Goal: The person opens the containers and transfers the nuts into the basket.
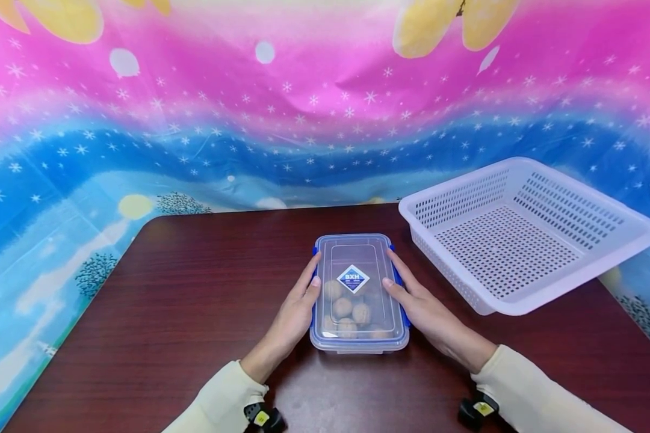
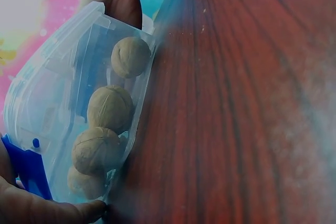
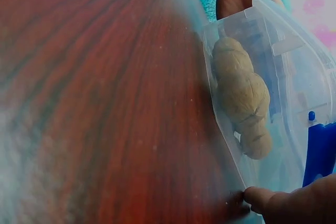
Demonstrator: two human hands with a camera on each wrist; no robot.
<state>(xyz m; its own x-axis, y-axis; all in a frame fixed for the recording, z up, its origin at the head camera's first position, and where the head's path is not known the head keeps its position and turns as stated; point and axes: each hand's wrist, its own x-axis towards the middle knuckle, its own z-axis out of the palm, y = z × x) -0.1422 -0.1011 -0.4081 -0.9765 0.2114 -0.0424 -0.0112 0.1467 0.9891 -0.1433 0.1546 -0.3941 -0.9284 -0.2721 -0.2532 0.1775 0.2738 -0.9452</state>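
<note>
A clear plastic food container [image 1: 360, 264] with a lid, blue side latches and a blue-and-white label stands on the dark wooden table. Several round tan walnuts [image 2: 109, 109] show through its walls, gathered toward the near end. My left hand [image 1: 292, 316] holds the left side, its thumb near the lid's edge and fingers along the latch side. On the opposite side my right hand [image 1: 430, 316] holds the container, the thumb at the lid's edge. In the right wrist view, a finger reaches the lower edge beneath the walnuts [image 3: 244, 95].
A white perforated plastic basket [image 1: 466, 282] stands at the table's right rear, just beyond my right hand. The brown table [image 1: 195, 300] extends to the left of the container. A colourful patterned cloth [image 1: 303, 120] hangs behind and around the table.
</note>
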